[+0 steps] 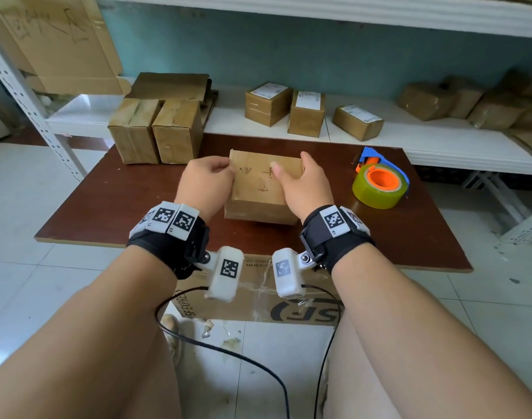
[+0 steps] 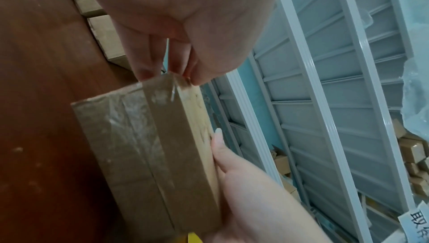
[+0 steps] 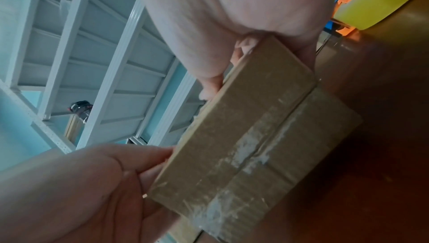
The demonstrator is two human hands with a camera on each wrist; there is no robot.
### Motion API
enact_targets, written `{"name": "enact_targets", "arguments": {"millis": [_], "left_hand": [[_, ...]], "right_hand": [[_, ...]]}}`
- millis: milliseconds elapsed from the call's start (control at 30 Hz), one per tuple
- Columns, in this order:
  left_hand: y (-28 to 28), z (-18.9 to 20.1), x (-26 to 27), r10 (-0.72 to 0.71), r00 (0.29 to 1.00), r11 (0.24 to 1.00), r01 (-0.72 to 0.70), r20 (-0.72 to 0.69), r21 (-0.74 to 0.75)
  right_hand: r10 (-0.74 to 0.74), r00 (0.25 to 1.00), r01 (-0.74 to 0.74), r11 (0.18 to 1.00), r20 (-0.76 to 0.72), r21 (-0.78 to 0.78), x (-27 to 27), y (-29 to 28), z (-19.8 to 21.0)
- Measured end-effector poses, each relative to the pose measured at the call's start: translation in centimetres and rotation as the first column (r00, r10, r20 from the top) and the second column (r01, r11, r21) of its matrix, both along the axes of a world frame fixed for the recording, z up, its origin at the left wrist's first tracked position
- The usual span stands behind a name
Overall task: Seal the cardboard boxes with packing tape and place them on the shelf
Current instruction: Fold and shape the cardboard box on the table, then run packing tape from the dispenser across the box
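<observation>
A small cardboard box (image 1: 260,189) stands in the middle of the brown table (image 1: 113,195), its sides banded with clear tape (image 2: 148,137). My left hand (image 1: 209,179) holds its left edge, fingers curled at the top corner (image 2: 171,78). My right hand (image 1: 301,184) grips the right side, thumb lying on the top face and fingers round the far edge (image 3: 246,45). A yellow tape roll in an orange and blue dispenser (image 1: 379,182) lies on the table to the right of the box.
Two taped boxes (image 1: 154,131) stand at the table's back left. Behind runs a white shelf (image 1: 425,137) with three labelled parcels (image 1: 307,111) and several wrapped ones at the far right. Flat cardboard (image 1: 56,40) leans at back left. A large printed box (image 1: 289,309) sits under the table.
</observation>
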State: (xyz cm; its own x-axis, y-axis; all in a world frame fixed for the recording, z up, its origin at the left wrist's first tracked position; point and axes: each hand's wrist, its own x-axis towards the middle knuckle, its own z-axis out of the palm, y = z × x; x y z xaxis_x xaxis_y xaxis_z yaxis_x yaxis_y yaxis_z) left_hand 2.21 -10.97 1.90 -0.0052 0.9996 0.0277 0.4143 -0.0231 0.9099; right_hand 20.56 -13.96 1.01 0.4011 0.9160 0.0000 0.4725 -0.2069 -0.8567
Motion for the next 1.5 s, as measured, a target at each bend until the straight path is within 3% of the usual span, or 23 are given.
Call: {"name": "enact_targets", "arguments": {"millis": [133, 233, 333, 467, 600, 667, 767, 833, 867, 933, 1033, 1133, 1200, 1500], "left_hand": [[0.2, -0.2, 0.9, -0.026, 0.994, 0.944, 0.059, 0.105, -0.326], [0.6, -0.3, 1.1, 0.045, 0.978, 0.938, 0.029, 0.205, -0.345], [1.0, -0.1, 1.3, 0.119, 0.946, 0.937, -0.006, 0.302, -0.349], [1.4, 0.0, 2.1, 0.103, 0.950, 0.966, -0.025, 0.294, -0.256], [1.0, 0.0, 2.7, 0.057, 0.973, 0.995, -0.037, 0.224, -0.094], [0.8, 0.0, 3.3, 0.031, 0.980, 0.998, -0.019, 0.197, -0.059], [0.2, 0.2, 4.0, 0.035, 0.986, 0.999, -0.033, 0.161, -0.013], [-0.2, -0.1, 4.5, 0.005, 0.990, 0.999, -0.013, 0.142, 0.050], [-0.4, -0.1, 4.8, -0.013, 0.990, 0.998, 0.005, 0.137, 0.063], [-1.0, 0.2, 5.6, -0.033, 0.987, 0.997, 0.023, 0.156, 0.067], [-1.8, -0.2, 6.6, -0.070, 0.976, 0.996, 0.056, 0.204, 0.074], [-2.2, -0.8, 7.5, -0.095, 0.969, 0.995, 0.082, 0.228, 0.064], [-2.3, -0.9, 7.7, -0.101, 0.971, 0.994, 0.089, 0.217, 0.064], [-1.7, -1.0, 7.4, -0.091, 0.978, 0.985, 0.061, 0.190, 0.160]], "right_hand": [[0.056, 0.998, -0.058, 0.997, -0.037, -0.053, 0.1, 1.5, -0.6], [0.079, 0.995, -0.085, 0.993, -0.065, -0.085, 0.2, 2.3, -1.3], [0.071, 0.997, -0.069, 0.996, 0.029, -0.060, 0.8, 2.9, -1.7], [-0.156, 0.967, 0.136, 0.985, 0.204, 0.108, 4.2, 3.5, -1.0], [-0.472, 0.843, 0.400, 0.871, 0.258, 0.287, 9.1, 3.4, -0.6], [-0.607, 0.756, 0.556, 0.793, 0.245, 0.250, 11.9, 3.0, -0.8], [-0.689, 0.702, 0.702, 0.713, 0.181, -0.005, 14.6, 3.3, -1.4], [-0.673, 0.739, 0.666, 0.730, 0.008, -0.151, 16.5, 3.5, -2.5], [-0.709, 0.691, 0.688, 0.705, -0.140, -0.175, 17.4, 4.1, -3.4], [-0.540, 0.824, 0.512, 0.840, -0.171, -0.181, 19.8, 4.7, -5.7], [-0.529, 0.775, 0.469, 0.848, -0.344, -0.247, 20.0, 5.3, -6.9], [-0.686, 0.682, 0.606, 0.724, -0.254, -0.329, 19.0, 4.7, -5.2], [-0.707, 0.671, 0.619, 0.701, -0.225, -0.355, 19.4, 4.6, -5.1], [-0.583, 0.812, 0.549, 0.767, -0.005, -0.333, 18.2, 3.5, -4.6]]}}
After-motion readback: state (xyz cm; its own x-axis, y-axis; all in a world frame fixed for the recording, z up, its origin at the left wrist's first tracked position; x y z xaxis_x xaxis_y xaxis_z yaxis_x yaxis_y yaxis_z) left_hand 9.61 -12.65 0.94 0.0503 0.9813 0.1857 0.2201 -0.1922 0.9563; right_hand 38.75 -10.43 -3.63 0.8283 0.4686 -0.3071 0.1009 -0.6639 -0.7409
